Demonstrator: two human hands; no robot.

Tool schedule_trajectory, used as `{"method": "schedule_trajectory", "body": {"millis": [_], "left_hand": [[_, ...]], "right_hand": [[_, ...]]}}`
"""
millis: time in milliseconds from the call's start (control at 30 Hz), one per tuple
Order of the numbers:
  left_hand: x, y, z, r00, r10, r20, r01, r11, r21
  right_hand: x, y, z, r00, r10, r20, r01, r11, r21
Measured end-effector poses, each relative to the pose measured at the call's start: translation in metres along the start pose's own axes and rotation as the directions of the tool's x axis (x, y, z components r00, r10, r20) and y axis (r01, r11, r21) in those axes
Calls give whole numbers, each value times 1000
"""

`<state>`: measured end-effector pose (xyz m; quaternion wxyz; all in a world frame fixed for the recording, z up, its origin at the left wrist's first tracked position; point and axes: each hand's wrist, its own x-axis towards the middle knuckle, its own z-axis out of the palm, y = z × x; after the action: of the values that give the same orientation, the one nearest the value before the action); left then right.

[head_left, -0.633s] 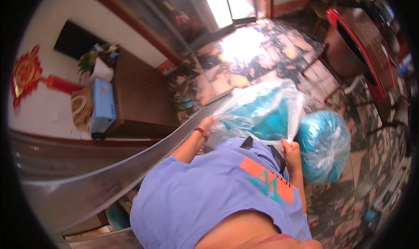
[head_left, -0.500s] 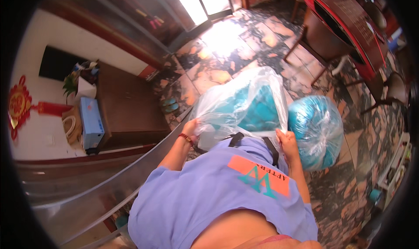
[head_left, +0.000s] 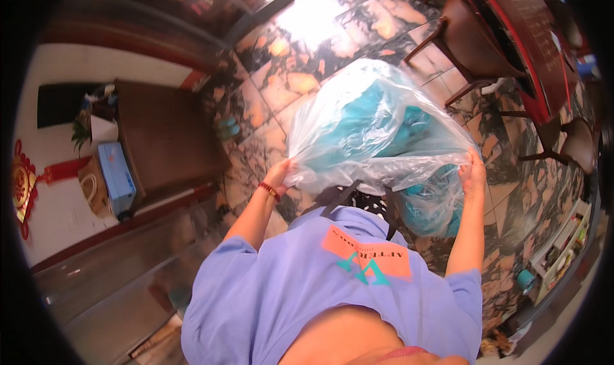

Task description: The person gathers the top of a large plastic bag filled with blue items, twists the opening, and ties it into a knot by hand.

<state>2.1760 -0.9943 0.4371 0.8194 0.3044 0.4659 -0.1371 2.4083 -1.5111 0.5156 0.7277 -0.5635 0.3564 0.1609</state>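
Note:
A large clear plastic bag (head_left: pixel 345 122) with teal contents stretches between my two hands in front of me. My left hand (head_left: pixel 279 175), with a red bead bracelet above it, is closed on the bag's left edge. On the opposite side, my right hand (head_left: pixel 472 173) grips the bag's right edge. The rim is pulled wide and nearly straight between them. What the teal contents are cannot be made out through the film. A second clear bag (head_left: pixel 432 205), rounded and also filled with teal stuff, stands on the floor below my right hand, partly covered by the first.
A brown wooden cabinet (head_left: pixel 166 135) stands at left, with a blue box (head_left: pixel 116 176) and a plant beside it. Teal slippers (head_left: pixel 228 128) lie on the marble floor (head_left: pixel 288 77). Brown chairs (head_left: pixel 470 39) and a red-edged table (head_left: pixel 524 39) are at upper right. A low shelf (head_left: pixel 563 250) stands at right.
My hands have moved apart, the right one outward and upward. The bag's mouth has spread wider and now partly covers the second bag. My view has shifted too.

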Motion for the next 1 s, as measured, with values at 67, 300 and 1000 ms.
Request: {"method": "schedule_trajectory", "body": {"millis": [67,300,1000], "left_hand": [[-13,6,47,987,-48,-152,85,965,247],[-16,10,-36,895,383,-227,273,-68,960],[-117,-77,163,870,490,46,-290,436,852]], "right_hand": [[40,13,-39,986,91,-139,-97,995,-37],[87,140,-151,997,63,-33,-50,296,-954],[211,-28,-193,970,-243,18,217,829,-515]]}}
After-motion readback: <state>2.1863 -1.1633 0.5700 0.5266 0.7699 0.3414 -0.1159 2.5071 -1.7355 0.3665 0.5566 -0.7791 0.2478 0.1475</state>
